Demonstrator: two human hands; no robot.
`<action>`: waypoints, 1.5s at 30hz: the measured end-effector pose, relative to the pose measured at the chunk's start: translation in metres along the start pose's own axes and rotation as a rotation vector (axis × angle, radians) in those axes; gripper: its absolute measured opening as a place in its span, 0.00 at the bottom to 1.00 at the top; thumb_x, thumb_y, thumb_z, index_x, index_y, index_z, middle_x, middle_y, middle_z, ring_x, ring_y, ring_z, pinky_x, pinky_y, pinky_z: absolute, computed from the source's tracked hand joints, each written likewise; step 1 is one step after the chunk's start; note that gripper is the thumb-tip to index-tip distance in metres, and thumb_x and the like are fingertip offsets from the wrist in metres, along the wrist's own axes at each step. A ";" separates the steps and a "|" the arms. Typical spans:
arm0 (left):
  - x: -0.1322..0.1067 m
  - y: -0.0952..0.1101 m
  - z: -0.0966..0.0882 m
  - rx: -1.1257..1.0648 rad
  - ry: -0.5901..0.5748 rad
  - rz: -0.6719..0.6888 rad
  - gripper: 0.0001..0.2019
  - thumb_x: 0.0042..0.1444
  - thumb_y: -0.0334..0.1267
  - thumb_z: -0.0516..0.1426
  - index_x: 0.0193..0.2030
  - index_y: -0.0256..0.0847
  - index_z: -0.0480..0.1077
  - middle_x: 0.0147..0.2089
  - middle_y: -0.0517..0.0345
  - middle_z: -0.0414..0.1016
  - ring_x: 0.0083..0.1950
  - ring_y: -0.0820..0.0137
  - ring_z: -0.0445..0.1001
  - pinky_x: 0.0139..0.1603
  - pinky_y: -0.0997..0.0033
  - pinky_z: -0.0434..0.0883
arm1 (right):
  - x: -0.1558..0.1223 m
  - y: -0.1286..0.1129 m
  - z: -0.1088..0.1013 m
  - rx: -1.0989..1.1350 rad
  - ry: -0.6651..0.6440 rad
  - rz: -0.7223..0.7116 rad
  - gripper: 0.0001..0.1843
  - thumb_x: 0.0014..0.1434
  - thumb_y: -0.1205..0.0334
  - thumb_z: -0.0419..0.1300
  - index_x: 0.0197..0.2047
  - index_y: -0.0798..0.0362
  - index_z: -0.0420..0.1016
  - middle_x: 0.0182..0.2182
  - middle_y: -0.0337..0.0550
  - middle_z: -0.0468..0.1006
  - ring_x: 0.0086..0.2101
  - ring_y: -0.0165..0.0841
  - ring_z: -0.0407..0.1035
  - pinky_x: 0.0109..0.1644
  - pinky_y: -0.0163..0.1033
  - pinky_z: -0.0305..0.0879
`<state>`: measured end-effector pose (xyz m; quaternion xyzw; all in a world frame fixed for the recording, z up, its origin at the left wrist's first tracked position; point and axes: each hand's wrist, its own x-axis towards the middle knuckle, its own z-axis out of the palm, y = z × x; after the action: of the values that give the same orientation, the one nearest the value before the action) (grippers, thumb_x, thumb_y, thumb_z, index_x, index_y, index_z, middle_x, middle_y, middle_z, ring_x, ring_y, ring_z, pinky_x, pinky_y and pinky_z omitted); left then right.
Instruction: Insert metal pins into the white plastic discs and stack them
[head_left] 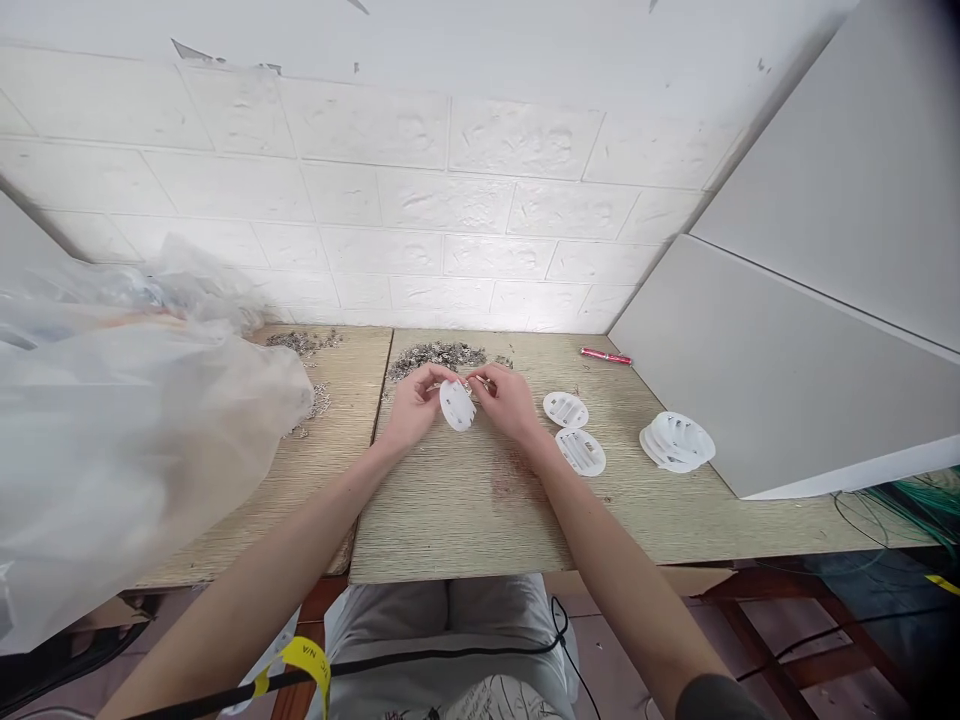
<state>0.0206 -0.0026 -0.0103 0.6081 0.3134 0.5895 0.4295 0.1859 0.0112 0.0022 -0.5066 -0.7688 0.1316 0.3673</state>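
Both hands meet over the wooden table (465, 520): the left hand (415, 405) grips a round white plastic battery holder (457, 406), the right hand (508, 402) pinching a small metal piece at its upper edge.

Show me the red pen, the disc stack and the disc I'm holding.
red pen (604, 355): head view, barrel middle
stack of white discs (677, 442): head view, top disc
held white disc (457, 406): head view, its face

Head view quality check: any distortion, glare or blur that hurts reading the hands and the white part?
Head view: strong wide-angle bowing, wall courses curve, right corners darken; head view: soft even light, brightest on the lower wall, no hard shadows; head view: left hand, right hand and white disc sharp but small.
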 end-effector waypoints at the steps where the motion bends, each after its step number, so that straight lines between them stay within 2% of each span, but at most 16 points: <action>1: 0.000 -0.002 -0.001 0.000 0.045 0.021 0.05 0.52 0.35 0.62 0.35 0.39 0.71 0.38 0.53 0.77 0.40 0.69 0.75 0.39 0.70 0.72 | 0.000 0.000 0.000 0.013 0.005 -0.012 0.10 0.63 0.64 0.54 0.38 0.54 0.78 0.35 0.43 0.78 0.33 0.31 0.68 0.36 0.35 0.57; 4: 0.002 -0.003 -0.005 0.007 0.122 0.068 0.04 0.54 0.34 0.60 0.36 0.40 0.71 0.40 0.53 0.77 0.42 0.69 0.75 0.42 0.70 0.72 | -0.002 -0.002 0.002 0.080 0.038 -0.071 0.11 0.64 0.61 0.53 0.39 0.54 0.77 0.34 0.43 0.78 0.32 0.31 0.68 0.36 0.36 0.58; 7: 0.003 -0.005 -0.008 0.083 0.152 0.061 0.04 0.55 0.34 0.60 0.38 0.40 0.70 0.40 0.54 0.75 0.42 0.70 0.74 0.42 0.70 0.71 | -0.005 -0.004 0.003 0.158 0.054 -0.145 0.15 0.66 0.55 0.52 0.42 0.53 0.76 0.35 0.43 0.78 0.31 0.31 0.67 0.34 0.35 0.59; 11: 0.002 -0.006 -0.012 0.267 0.154 0.044 0.06 0.57 0.37 0.57 0.42 0.42 0.71 0.41 0.54 0.74 0.40 0.70 0.72 0.42 0.69 0.69 | -0.010 -0.009 0.005 0.194 -0.036 -0.227 0.18 0.65 0.49 0.53 0.48 0.52 0.75 0.36 0.43 0.78 0.30 0.30 0.67 0.34 0.35 0.60; 14: 0.002 -0.006 -0.013 0.336 0.174 -0.021 0.07 0.58 0.38 0.55 0.41 0.40 0.71 0.40 0.54 0.74 0.39 0.69 0.71 0.41 0.68 0.69 | -0.012 -0.010 0.006 0.170 -0.067 -0.257 0.21 0.61 0.47 0.58 0.51 0.51 0.73 0.38 0.43 0.77 0.32 0.31 0.68 0.34 0.34 0.61; 17: 0.002 -0.007 -0.013 0.312 0.231 -0.115 0.07 0.58 0.39 0.55 0.40 0.39 0.69 0.38 0.54 0.74 0.37 0.70 0.71 0.38 0.69 0.68 | -0.011 -0.009 0.007 0.117 -0.019 -0.223 0.19 0.61 0.51 0.59 0.51 0.51 0.73 0.37 0.43 0.77 0.31 0.31 0.68 0.35 0.35 0.61; 21: 0.002 -0.005 -0.010 0.254 0.206 -0.141 0.13 0.58 0.40 0.56 0.49 0.40 0.65 0.40 0.54 0.72 0.38 0.70 0.70 0.36 0.71 0.68 | -0.004 -0.004 0.003 0.049 0.064 -0.063 0.14 0.62 0.55 0.55 0.46 0.54 0.74 0.34 0.43 0.77 0.29 0.31 0.68 0.34 0.36 0.61; 24: -0.001 0.000 -0.007 0.292 0.116 -0.098 0.19 0.58 0.41 0.56 0.54 0.41 0.59 0.42 0.54 0.70 0.38 0.71 0.69 0.36 0.72 0.67 | 0.004 0.005 -0.015 -0.081 0.102 0.126 0.17 0.61 0.55 0.55 0.49 0.55 0.72 0.33 0.45 0.78 0.29 0.33 0.69 0.33 0.37 0.60; 28: -0.005 0.001 -0.006 0.465 -0.108 -0.088 0.17 0.61 0.39 0.52 0.56 0.40 0.58 0.44 0.52 0.70 0.37 0.71 0.68 0.35 0.70 0.68 | 0.011 0.029 -0.065 -0.381 0.061 0.398 0.19 0.61 0.57 0.54 0.54 0.55 0.70 0.38 0.48 0.79 0.36 0.39 0.72 0.34 0.38 0.61; 31: -0.007 -0.003 -0.006 0.609 -0.218 -0.016 0.17 0.60 0.34 0.51 0.56 0.40 0.60 0.45 0.52 0.70 0.41 0.68 0.68 0.40 0.66 0.68 | 0.012 0.051 -0.108 -0.645 -0.084 0.551 0.19 0.59 0.60 0.55 0.53 0.50 0.72 0.41 0.50 0.78 0.41 0.43 0.72 0.38 0.41 0.62; 35: -0.009 -0.004 -0.005 0.706 -0.252 0.051 0.17 0.59 0.31 0.51 0.56 0.40 0.61 0.43 0.54 0.71 0.45 0.64 0.68 0.46 0.61 0.67 | 0.011 0.071 -0.150 -0.822 -0.237 0.687 0.17 0.54 0.65 0.56 0.47 0.52 0.76 0.39 0.53 0.78 0.38 0.45 0.72 0.37 0.44 0.62; 38: -0.009 -0.002 -0.005 0.721 -0.246 0.057 0.16 0.59 0.31 0.51 0.55 0.40 0.62 0.41 0.54 0.72 0.45 0.63 0.68 0.48 0.59 0.67 | 0.009 0.074 -0.161 -0.867 -0.334 0.743 0.14 0.53 0.66 0.57 0.43 0.53 0.76 0.37 0.53 0.77 0.38 0.45 0.72 0.36 0.43 0.62; 41: -0.009 -0.001 -0.005 0.733 -0.220 0.096 0.13 0.60 0.31 0.50 0.51 0.39 0.66 0.38 0.55 0.72 0.44 0.63 0.68 0.54 0.55 0.64 | 0.005 0.068 -0.158 -0.945 -0.313 0.690 0.12 0.55 0.64 0.58 0.43 0.54 0.76 0.41 0.57 0.77 0.43 0.48 0.71 0.37 0.43 0.61; 43: -0.008 -0.002 -0.005 0.742 -0.195 0.121 0.08 0.61 0.33 0.50 0.43 0.40 0.69 0.34 0.56 0.71 0.40 0.64 0.67 0.56 0.54 0.63 | 0.001 0.063 -0.150 -0.913 -0.278 0.594 0.12 0.58 0.61 0.57 0.43 0.53 0.76 0.42 0.56 0.77 0.44 0.47 0.70 0.37 0.41 0.60; 45: -0.007 -0.001 -0.005 0.753 -0.175 0.114 0.12 0.63 0.38 0.48 0.31 0.41 0.69 0.28 0.58 0.69 0.34 0.65 0.65 0.55 0.55 0.63 | -0.003 0.059 -0.138 -0.781 -0.319 0.505 0.10 0.60 0.57 0.56 0.40 0.52 0.76 0.42 0.50 0.78 0.42 0.42 0.72 0.35 0.39 0.60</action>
<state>0.0149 -0.0079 -0.0151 0.7876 0.4357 0.4020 0.1680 0.3229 0.0118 0.0628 -0.7506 -0.6605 -0.0057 -0.0162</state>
